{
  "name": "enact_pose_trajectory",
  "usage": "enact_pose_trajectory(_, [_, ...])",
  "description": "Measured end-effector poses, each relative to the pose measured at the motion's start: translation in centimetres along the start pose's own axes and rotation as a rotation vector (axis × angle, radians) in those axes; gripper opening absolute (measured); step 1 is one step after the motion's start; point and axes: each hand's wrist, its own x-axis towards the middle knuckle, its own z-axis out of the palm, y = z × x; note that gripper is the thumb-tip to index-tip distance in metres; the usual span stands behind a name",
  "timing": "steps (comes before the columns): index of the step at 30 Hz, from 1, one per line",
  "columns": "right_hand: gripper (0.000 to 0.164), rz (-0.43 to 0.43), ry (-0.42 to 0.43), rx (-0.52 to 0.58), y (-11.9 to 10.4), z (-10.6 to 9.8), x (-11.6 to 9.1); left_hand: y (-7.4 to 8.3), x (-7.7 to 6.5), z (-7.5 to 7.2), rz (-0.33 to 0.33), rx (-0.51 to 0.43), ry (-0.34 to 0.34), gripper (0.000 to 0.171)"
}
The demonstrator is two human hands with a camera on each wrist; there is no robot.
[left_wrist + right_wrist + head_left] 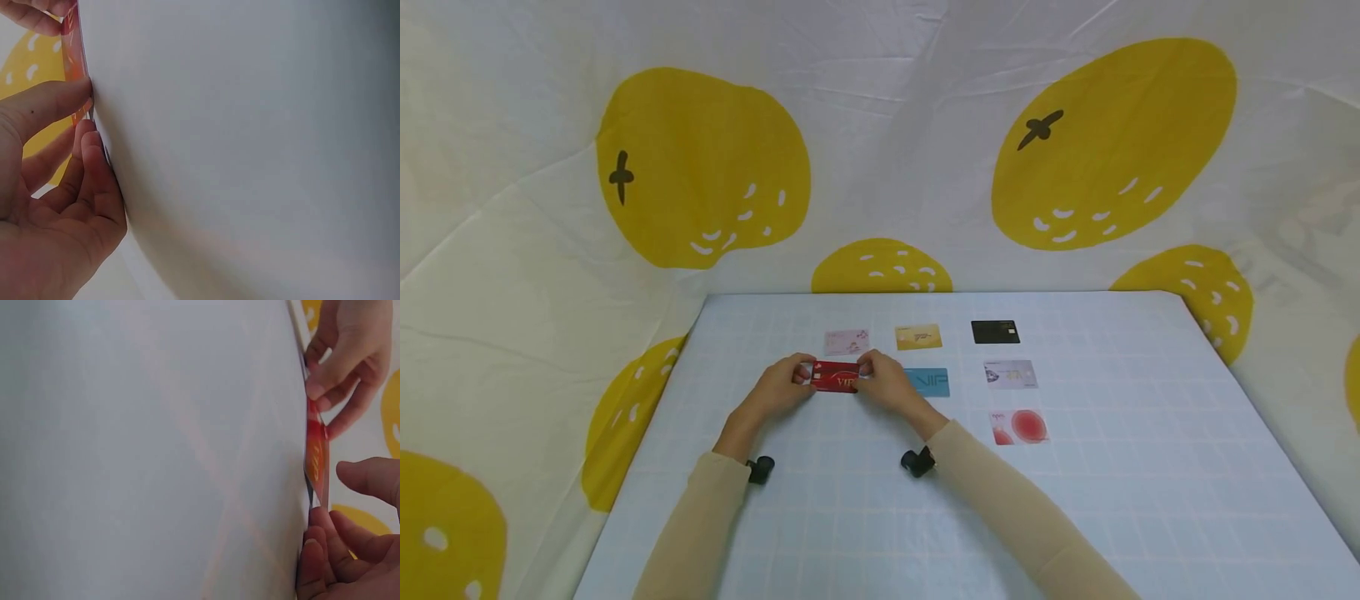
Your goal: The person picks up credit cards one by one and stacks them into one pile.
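A red VIP card point(835, 377) lies between the two hands on the pale table. My left hand point(781, 387) pinches its left end; in the left wrist view the thumb point(69, 97) touches the card's edge, with curled fingers just below. My right hand point(889, 383) is at the other end. Its fingertips point(320, 517) touch the card's edge in the right wrist view, while its thumb point(369, 475) stands raised, apart from the card. A blue VIP card point(931, 382) lies just right of the right hand, partly covered by it.
Behind the hands lie a pink card point(847, 342), a gold card point(918, 337) and a black card point(996, 332). Further right are a silver card point(1011, 375) and a white card with a red circle point(1028, 426). A lemon-print cloth point(895, 167) hangs behind the table.
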Motion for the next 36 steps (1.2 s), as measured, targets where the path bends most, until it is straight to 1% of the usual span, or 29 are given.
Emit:
enact_pose_trajectory(7, [0.033,0.016,-0.018,0.053,-0.3,-0.5,-0.6,0.4,-0.4,0.2,0.018,-0.003,0.019,0.052])
enact_pose_trajectory(12, [0.034,0.061,-0.039,0.179,-0.5,-0.9,-0.9,0.7,-0.8,0.4,0.02,-0.008,0.047,0.053])
enact_pose_trajectory(18, [0.034,0.124,-0.055,0.334,-0.4,-1.2,-1.0,0.7,-1.1,0.6,0.01,-0.069,0.077,0.047])
enact_pose_trajectory(23, [0.034,0.161,-0.044,0.45,0.0,-1.3,-1.2,0.7,-1.1,0.9,0.019,-0.089,0.095,0.044])
enact_pose_trajectory(26, [0.036,0.172,-0.021,0.482,0.1,-1.6,-1.4,1.1,-1.3,1.0,0.016,-0.102,0.099,0.043])
enact_pose_trajectory(30, [0.036,0.162,-0.002,0.501,0.2,-2.2,-1.6,1.9,-1.6,1.1,0.007,-0.135,0.099,0.041])
enact_pose_trajectory(36, [0.037,0.169,0.011,0.498,0.3,-3.3,-2.1,3.0,-2.0,1.4,-0.015,-0.223,0.092,0.04])
